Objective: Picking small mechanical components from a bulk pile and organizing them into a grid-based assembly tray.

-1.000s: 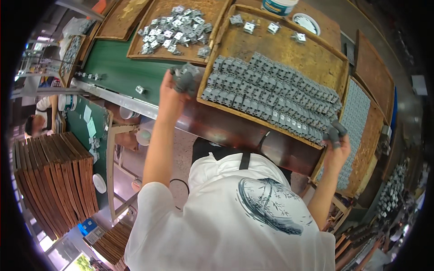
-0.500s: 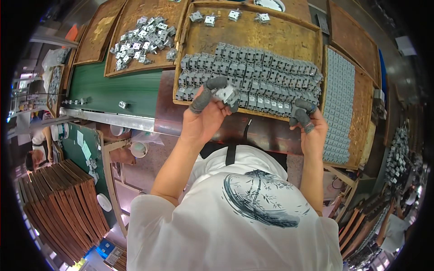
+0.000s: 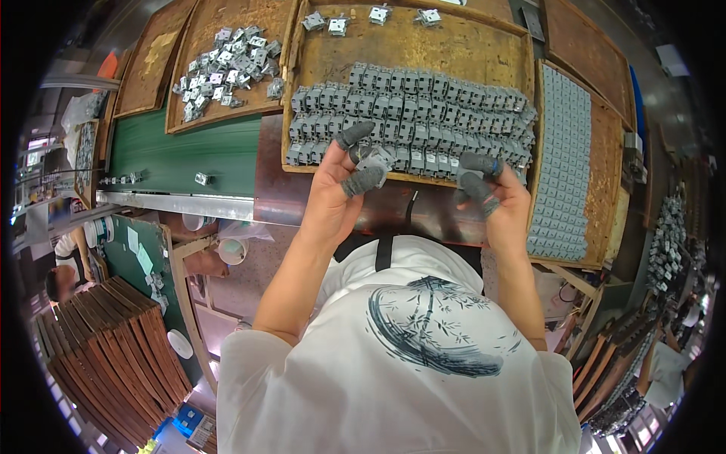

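Observation:
Grey finger covers wrap several fingers on both hands. My left hand (image 3: 333, 185) pinches a small grey block-shaped part (image 3: 378, 160) in front of the wooden tray (image 3: 423, 49), above its near edge. To its right, my right hand (image 3: 505, 198) is closed, thumb and fingers together. Something pale grey shows at those fingertips, too small and covered to name. The two hands are apart. Behind them, rows of similar grey parts (image 3: 408, 106) stand packed across the near half of the tray, and several loose ones (image 3: 338, 26) lie at its far edge.
Left of the tray, another wooden tray (image 3: 178, 113) holds a heap of loose parts (image 3: 227, 68). A green conveyor belt (image 3: 159, 155) carries a few pieces. On the right, a tray holds a grid of grey pieces (image 3: 563, 151). Stacked wooden trays (image 3: 106, 356) stand at lower left, near another person (image 3: 72, 257).
My right hand has moved left, closer to my left hand. My left hand has turned, and the part in it is tilted differently. The whole view has shifted slightly.

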Demonstrator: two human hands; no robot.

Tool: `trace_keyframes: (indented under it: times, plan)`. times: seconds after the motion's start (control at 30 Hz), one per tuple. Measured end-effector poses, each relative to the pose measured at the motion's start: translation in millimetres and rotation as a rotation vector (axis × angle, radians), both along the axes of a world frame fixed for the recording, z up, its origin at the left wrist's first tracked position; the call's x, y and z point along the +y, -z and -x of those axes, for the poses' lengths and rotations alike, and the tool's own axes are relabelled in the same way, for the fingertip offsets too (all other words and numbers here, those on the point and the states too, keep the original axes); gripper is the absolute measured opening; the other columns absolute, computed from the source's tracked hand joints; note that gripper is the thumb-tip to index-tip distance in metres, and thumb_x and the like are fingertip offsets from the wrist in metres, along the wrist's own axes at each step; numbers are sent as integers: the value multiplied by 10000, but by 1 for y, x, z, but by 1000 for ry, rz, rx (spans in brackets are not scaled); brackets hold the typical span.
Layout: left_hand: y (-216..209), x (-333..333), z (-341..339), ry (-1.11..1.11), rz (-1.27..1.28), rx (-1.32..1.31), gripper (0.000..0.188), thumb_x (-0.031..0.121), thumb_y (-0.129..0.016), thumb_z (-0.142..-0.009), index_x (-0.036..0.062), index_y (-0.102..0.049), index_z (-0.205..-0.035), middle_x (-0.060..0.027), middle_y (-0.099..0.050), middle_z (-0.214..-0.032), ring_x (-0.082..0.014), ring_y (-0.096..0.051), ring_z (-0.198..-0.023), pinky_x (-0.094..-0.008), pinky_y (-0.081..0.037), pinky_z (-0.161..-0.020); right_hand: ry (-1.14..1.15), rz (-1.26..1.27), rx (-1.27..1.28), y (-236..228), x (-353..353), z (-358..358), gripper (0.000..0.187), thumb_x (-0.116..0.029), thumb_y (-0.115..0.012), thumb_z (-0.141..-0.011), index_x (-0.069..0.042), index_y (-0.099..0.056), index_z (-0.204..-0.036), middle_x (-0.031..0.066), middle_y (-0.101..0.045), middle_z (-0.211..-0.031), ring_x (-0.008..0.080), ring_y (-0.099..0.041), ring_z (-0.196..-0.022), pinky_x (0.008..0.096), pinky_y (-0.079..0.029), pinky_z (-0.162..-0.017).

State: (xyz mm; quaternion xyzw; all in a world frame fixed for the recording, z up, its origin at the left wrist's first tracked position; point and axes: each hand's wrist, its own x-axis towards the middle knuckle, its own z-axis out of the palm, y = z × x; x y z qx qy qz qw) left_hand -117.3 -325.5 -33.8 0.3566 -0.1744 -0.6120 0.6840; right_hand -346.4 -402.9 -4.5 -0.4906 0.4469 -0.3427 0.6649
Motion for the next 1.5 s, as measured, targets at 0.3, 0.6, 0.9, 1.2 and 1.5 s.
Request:
trace_keyframes:
  times: [0.3,0.6,0.9,1.2,1.5]
  plan:
    - [-14,1,12,71,-20,-243,454,-8,-750,-777,-8,-608,-1208,-49,-636,-1135,-164,-616,-1041,-314,-500,-919,-351,650,507,-20,0,-17,277,-80,-702,-827,17,-579,-1055,136,-671,-880,240,-665,-732,332,-529,-658]
    - [-22,-4,20,181,50,-310,379,-116,-619,-827,-23,-608,-1194,-35,-550,-1160,-149,-562,-1095,-288,-481,-941,-323,921,556,-27,-7,-21,261,-71,-737,-714,21,-560,-882,159,-585,-850,343,-599,-700,377,-479,-576]
    - [-4,-12,37,152,-67,-333,409,-135,-583,-832,-24,-591,-1226,-34,-532,-1186,-154,-550,-1120,-283,-467,-958,-257,1031,594,3,-18,-18,244,-31,-725,-657,3,-583,-851,134,-563,-848,325,-593,-726,395,-485,-599]
    - [-7,-19,48,117,37,-539,482,-119,-558,-808,-9,-560,-1277,-86,-535,-1192,-194,-540,-1120,-306,-465,-952,-177,1100,624,2,-19,-23,251,-49,-745,-649,13,-586,-834,136,-547,-827,322,-566,-693,398,-458,-572]
    - [-15,-34,39,108,100,-949,576,-108,-574,-728,-18,-541,-1296,-156,-562,-1129,-316,-564,-1061,-348,-460,-918,-172,908,588,0,-25,-19,232,-103,-750,-735,16,-625,-890,131,-549,-801,296,-566,-692,373,-456,-586]
